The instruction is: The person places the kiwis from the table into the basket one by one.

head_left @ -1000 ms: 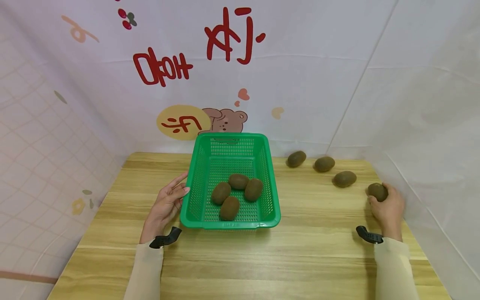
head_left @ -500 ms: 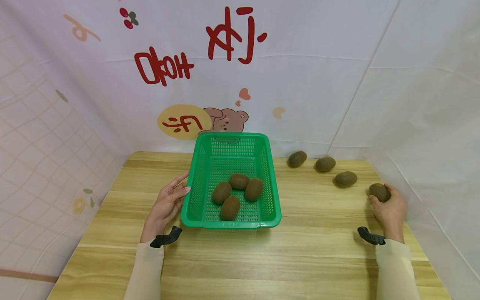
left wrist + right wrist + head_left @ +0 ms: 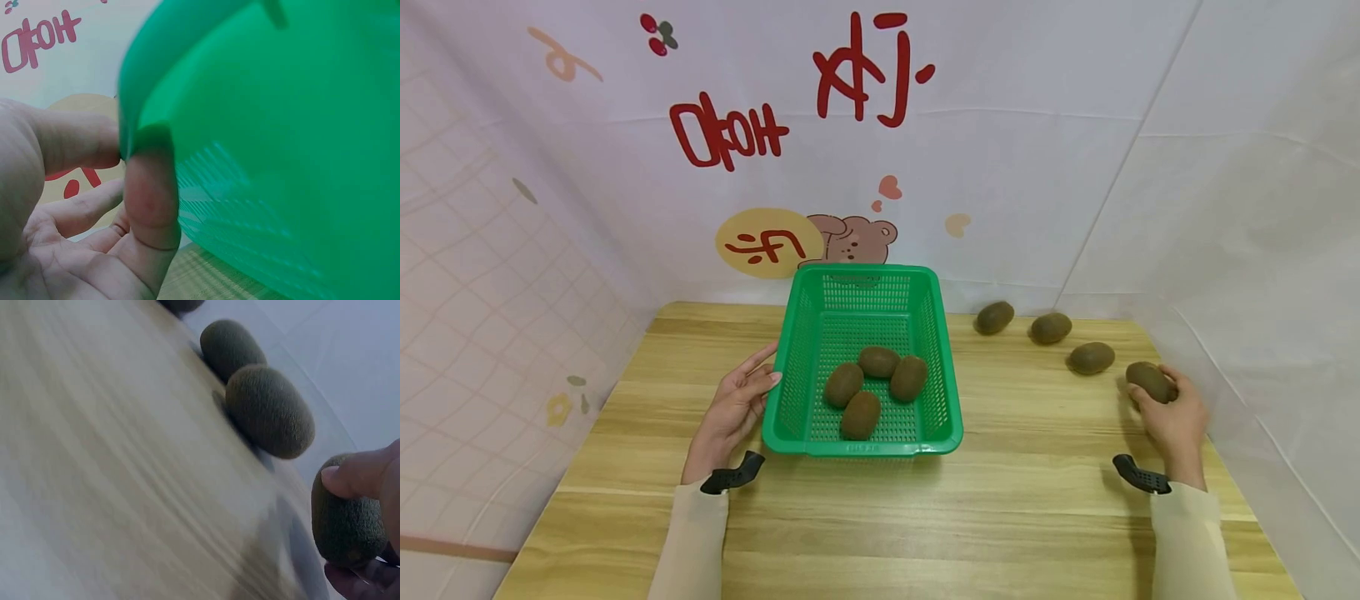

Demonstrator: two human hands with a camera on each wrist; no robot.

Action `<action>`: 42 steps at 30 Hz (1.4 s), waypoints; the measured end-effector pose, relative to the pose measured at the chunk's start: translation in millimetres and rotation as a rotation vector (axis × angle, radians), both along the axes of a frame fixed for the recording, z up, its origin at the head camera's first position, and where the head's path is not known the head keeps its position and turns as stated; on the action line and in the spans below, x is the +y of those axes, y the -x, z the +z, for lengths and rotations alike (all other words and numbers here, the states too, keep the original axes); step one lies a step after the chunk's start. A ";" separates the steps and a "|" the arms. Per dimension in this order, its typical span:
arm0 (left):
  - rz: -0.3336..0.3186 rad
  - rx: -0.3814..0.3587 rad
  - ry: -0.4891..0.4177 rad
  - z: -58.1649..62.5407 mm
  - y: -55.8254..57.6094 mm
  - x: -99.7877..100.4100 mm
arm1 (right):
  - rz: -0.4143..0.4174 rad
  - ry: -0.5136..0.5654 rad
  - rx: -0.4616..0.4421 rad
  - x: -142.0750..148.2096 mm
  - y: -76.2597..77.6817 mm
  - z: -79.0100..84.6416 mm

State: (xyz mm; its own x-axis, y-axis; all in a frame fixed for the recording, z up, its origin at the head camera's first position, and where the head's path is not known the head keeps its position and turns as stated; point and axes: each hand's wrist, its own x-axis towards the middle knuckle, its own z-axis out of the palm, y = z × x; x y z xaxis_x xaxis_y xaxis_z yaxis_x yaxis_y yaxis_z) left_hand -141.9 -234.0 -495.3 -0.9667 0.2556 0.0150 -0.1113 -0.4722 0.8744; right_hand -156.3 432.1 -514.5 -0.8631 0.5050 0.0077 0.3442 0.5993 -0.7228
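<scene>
My left hand (image 3: 735,408) pinches the left rim of a green plastic basket (image 3: 951,392) between thumb and finger, as the left wrist view shows close up. Inside the basket, toward its near end, lie several brown kiwis (image 3: 861,415). At the right side of the table my right hand (image 3: 1178,425) grips another kiwi (image 3: 1150,382), thumb on one side and fingers on the other. In the right wrist view this held kiwi (image 3: 344,519) appears slightly off the tabletop, its shadow beside it. Part of it is hidden by my fingers.
Three loose kiwis (image 3: 1091,358) lie in a slanting row on the wooden table (image 3: 985,517), between the basket and my right hand. White printed cloth (image 3: 1037,167) hangs behind the table and along both sides, close to my right hand.
Over the last half second the kiwi in my right hand has come slightly up and left, tilting a little. The left hand and basket stay in place.
</scene>
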 end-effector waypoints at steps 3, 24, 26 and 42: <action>-0.002 0.002 -0.004 -0.6 0.1 -0.2 | -0.016 0.027 -0.021 -4.6 -0.2 0.9; 0.002 -0.001 -0.014 -1.5 -1.1 -0.4 | 0.059 0.259 -0.050 -39.1 1.7 19.7; 0.007 0.000 -0.008 -1.2 -1.5 -0.3 | 0.070 0.253 -0.040 -43.2 1.4 22.6; 0.000 0.019 0.015 -0.2 -2.3 0.3 | 0.173 0.281 0.061 -72.8 1.2 39.8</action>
State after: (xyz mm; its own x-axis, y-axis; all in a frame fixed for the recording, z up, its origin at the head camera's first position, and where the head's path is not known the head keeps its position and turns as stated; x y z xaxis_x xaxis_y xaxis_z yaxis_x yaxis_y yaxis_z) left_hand -139.7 -233.7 -495.5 -0.9663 0.2558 0.0294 -0.0946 -0.4588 0.8835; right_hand -157.5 359.2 -474.7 -0.9383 0.3410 -0.0571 0.2061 0.4193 -0.8841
